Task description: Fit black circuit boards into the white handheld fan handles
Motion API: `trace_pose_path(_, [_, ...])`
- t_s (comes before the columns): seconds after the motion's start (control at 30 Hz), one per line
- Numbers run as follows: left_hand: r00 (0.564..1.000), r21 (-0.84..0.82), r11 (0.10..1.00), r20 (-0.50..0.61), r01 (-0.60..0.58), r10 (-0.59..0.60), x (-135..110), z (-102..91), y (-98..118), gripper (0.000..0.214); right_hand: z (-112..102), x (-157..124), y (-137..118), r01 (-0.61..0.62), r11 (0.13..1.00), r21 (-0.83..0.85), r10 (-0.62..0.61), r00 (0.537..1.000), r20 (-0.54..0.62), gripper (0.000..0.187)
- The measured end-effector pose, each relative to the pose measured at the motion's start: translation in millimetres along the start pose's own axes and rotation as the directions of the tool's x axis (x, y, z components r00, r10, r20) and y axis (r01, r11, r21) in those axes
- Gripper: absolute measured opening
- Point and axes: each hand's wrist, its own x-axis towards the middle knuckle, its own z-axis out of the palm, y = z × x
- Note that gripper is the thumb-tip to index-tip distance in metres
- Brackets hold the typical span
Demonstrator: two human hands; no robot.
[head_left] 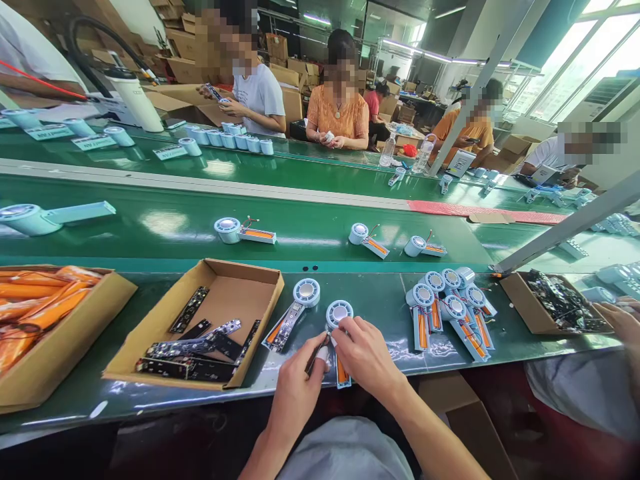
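My left hand (297, 390) is closed in a pinch on a dark narrow circuit board (317, 354) at the near edge of the green bench. My right hand (365, 357) is closed over a small light-blue handheld fan body (339, 313) whose handle shows an orange battery (342, 372). Both hands meet over this fan. A second fan body (306, 293) with a board fitted in its handle lies just to the left.
An open cardboard box (150, 340) with several dark boards sits left; a box of orange batteries (30, 320) is further left. Several fan bodies (450, 310) lie right, beside another person's box (540, 313) and hand (623, 320). More fans ride the belt (310, 227). People sit opposite.
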Motion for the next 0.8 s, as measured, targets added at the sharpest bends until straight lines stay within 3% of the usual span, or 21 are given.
trace_pose_path(0.2, [1.000,-0.034,0.999,0.019,0.009,-0.008,2,-1.5,-2,0.037,8,-2,0,0.042,0.999,0.020,-0.042,0.999,-0.013,0.016])
trace_pose_path(0.4, [0.996,0.049,0.995,-0.012,-0.090,0.090,3,-4.3,-2,0.037,2,1,-1,0.038,0.999,-0.016,-0.037,0.998,0.052,0.015])
trace_pose_path(0.57, [0.993,-0.055,0.998,0.113,-0.007,0.013,9,-15.1,0,0.040,4,-1,7,-0.065,0.961,0.268,0.064,0.998,0.013,0.023])
trace_pose_path(0.8, [0.977,-0.126,0.992,0.209,-0.003,0.030,17,-22.9,3,0.036,2,-2,12,-0.139,0.781,0.608,0.140,0.989,0.047,0.022])
